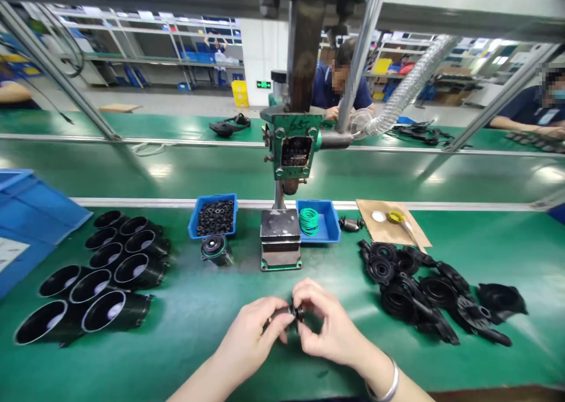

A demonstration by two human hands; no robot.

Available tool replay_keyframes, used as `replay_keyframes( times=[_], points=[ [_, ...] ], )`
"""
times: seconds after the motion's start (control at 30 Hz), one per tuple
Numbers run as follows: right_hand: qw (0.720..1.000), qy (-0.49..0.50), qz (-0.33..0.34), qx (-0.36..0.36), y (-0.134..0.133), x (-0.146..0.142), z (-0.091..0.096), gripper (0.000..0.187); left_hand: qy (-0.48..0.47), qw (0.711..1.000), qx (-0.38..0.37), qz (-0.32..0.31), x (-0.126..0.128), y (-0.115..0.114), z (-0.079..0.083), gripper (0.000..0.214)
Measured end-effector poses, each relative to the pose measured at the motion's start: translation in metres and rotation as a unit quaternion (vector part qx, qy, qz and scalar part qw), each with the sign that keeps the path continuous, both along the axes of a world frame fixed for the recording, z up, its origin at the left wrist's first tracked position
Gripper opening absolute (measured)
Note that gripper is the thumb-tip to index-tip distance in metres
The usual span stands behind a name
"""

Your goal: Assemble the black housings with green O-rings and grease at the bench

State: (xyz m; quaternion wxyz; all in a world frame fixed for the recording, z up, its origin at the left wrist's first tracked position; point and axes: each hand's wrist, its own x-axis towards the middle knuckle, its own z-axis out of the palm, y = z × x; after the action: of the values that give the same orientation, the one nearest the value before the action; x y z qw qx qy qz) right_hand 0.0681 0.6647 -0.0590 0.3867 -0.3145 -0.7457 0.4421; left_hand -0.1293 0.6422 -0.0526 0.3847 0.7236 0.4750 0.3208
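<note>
My left hand [258,331] and my right hand [324,319] meet above the green table, just in front of the press base. Between their closed fingertips is a small black round part [299,314], mostly covered by the fingers; its exact kind does not show. Both thumbs and forefingers press on it from either side. Behind them stands the bench press [293,149] with a dark metal block [279,228] under its ram. A black cylindrical housing [215,250] with a green ring around its top stands to the left of the block.
Several black cylinders [103,311] lie at left near a blue crate [30,219]. Blue trays hold small black rings [216,216] and green rings [309,221]. Black moulded covers [410,290] are heaped at right, below cardboard [384,231] with a yellow pot. Co-workers sit beyond.
</note>
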Motion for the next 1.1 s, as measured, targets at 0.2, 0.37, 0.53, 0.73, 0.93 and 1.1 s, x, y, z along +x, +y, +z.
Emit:
replay_keyframes(
  times=[0.2, 0.37, 0.53, 0.73, 0.93, 1.1],
  points=[
    [0.987, 0.081, 0.019, -0.134, 0.009, -0.008, -0.031, 0.032, 0.242, 0.921, 0.173, 0.251, -0.095, 0.091, 0.054, 0.033],
    [0.977, 0.100, 0.028, -0.187, 0.013, -0.004, -0.043, 0.030, 0.332, 0.923, 0.098, 0.170, -0.131, 0.168, 0.060, 0.011],
    [0.977, 0.090, 0.005, -0.193, 0.015, -0.003, -0.040, 0.027, 0.356, 0.924, 0.035, 0.132, -0.127, 0.194, 0.043, 0.005],
    [0.970, 0.112, 0.011, -0.214, 0.017, -0.005, -0.043, 0.028, 0.294, 0.941, 0.030, 0.165, -0.134, 0.197, 0.061, 0.014],
    [0.969, 0.166, -0.029, -0.180, 0.021, 0.000, -0.039, 0.031, 0.048, 0.972, 0.032, 0.229, -0.102, 0.107, 0.073, 0.027],
    [0.978, 0.179, -0.051, -0.094, 0.010, -0.013, -0.019, 0.032, -0.240, 0.941, -0.168, 0.167, -0.032, 0.017, 0.021, 0.026]
  ],
)
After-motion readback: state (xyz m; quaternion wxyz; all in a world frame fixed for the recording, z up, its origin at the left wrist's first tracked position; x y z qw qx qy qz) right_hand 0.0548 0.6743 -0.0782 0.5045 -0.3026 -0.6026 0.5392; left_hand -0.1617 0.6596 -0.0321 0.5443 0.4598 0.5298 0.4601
